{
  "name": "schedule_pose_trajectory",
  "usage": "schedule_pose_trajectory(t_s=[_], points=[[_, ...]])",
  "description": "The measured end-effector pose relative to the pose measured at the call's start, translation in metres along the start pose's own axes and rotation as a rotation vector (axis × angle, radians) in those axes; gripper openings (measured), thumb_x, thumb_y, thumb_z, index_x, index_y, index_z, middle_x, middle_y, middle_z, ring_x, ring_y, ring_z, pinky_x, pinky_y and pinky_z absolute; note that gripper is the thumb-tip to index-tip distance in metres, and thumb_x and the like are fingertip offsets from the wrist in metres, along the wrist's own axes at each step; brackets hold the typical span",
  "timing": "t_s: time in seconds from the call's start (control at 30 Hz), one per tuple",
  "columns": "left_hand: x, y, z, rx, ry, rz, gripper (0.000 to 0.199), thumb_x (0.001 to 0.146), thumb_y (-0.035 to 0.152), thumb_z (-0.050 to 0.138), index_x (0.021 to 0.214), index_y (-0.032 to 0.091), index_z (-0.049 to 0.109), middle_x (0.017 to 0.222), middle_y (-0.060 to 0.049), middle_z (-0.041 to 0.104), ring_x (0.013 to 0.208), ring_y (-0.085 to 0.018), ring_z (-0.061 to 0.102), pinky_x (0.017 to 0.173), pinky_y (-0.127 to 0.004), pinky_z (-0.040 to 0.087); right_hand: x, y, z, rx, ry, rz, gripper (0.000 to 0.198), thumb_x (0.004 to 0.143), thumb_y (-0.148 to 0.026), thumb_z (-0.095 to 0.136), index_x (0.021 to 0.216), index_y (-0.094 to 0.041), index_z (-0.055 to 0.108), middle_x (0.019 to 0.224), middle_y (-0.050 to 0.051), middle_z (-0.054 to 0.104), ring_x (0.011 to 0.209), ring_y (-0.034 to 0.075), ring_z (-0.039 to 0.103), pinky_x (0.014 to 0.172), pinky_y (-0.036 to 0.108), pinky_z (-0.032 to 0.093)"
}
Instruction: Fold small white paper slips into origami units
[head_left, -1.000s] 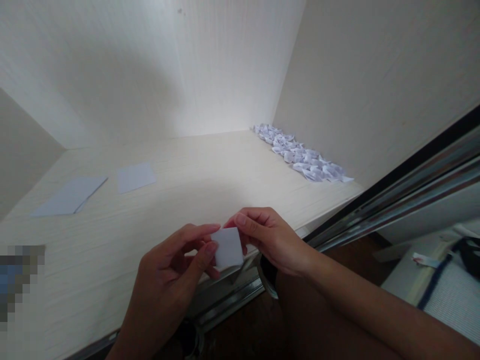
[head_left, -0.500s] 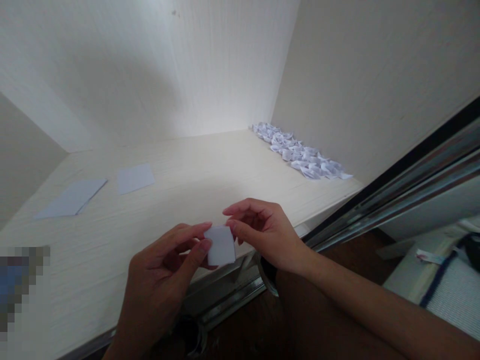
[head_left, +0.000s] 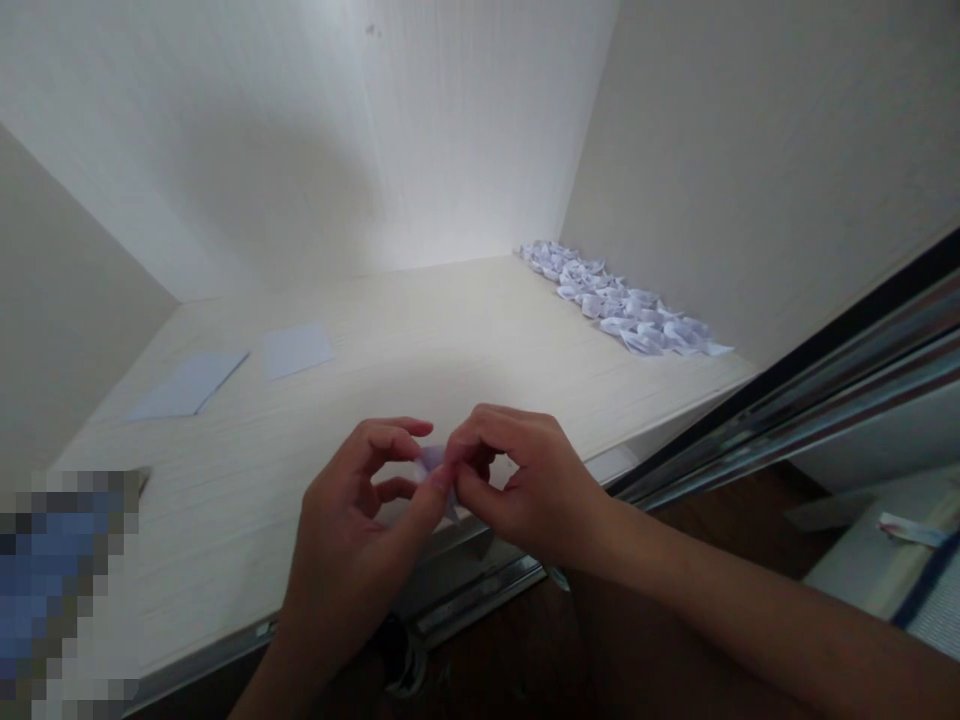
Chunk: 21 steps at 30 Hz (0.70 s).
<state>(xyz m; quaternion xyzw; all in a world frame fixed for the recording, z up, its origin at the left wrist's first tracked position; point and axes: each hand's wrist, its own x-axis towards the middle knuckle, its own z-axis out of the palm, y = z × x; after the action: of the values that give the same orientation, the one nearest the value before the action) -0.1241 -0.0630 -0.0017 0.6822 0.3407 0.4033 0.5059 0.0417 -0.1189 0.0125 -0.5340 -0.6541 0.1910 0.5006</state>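
Note:
A small folded piece of white paper (head_left: 431, 457) is held between both hands over the front edge of the shelf. My left hand (head_left: 375, 505) grips it with the thumb in front, the index finger arched above. My right hand (head_left: 517, 470) pinches the same paper from the right with thumb and forefinger. The fingers cover most of it, so its exact fold cannot be seen. Part of it slopes below the left thumb.
On the pale wooden shelf (head_left: 420, 340), a stack of white paper (head_left: 191, 385) and a square sheet (head_left: 298, 350) lie at left. Several folded paper pieces (head_left: 622, 300) line the right wall. A blurred-out item (head_left: 60, 570) is at lower left; a metal sliding track (head_left: 810, 400) borders the right.
The flat folded square has been turned and partly opened at its edges, and now sits mostly behind the fingers. My right hand has closed into a pinch on it. The view has shifted slightly.

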Motion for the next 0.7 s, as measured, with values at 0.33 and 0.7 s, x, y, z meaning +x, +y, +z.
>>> schedule_pose_trajectory(t_s=[0.33, 0.7], points=[[0.014, -0.008, -0.022, 0.575, -0.034, -0.059, 0.026, 0.087, 0.043, 0.066, 0.094, 0.021, 0.075, 0.056, 0.003, 0.063, 0.047, -0.015, 0.058, 0.047, -0.026, 0.042, -0.003, 0.017, 0.005, 0.039, -0.089, 0.365, 0.006, 0.085, -0.020, 0.069, 0.086, -0.017, 0.074, 0.072, 0.002, 0.071, 0.062, 0.013, 0.061, 0.059, 0.025, 0.048], [0.014, -0.021, -0.025, 0.785, -0.037, 0.050, 0.022, 0.089, 0.041, 0.065, 0.098, 0.023, 0.076, 0.072, -0.001, 0.070, 0.056, -0.018, 0.062, 0.054, -0.029, 0.046, 0.014, 0.037, -0.010, -0.537, -0.497, -0.303, 0.022, 0.097, -0.029, 0.061, 0.110, -0.018, 0.075, 0.100, 0.011, 0.063, 0.082, 0.020, 0.054, 0.074, 0.035, 0.048]])
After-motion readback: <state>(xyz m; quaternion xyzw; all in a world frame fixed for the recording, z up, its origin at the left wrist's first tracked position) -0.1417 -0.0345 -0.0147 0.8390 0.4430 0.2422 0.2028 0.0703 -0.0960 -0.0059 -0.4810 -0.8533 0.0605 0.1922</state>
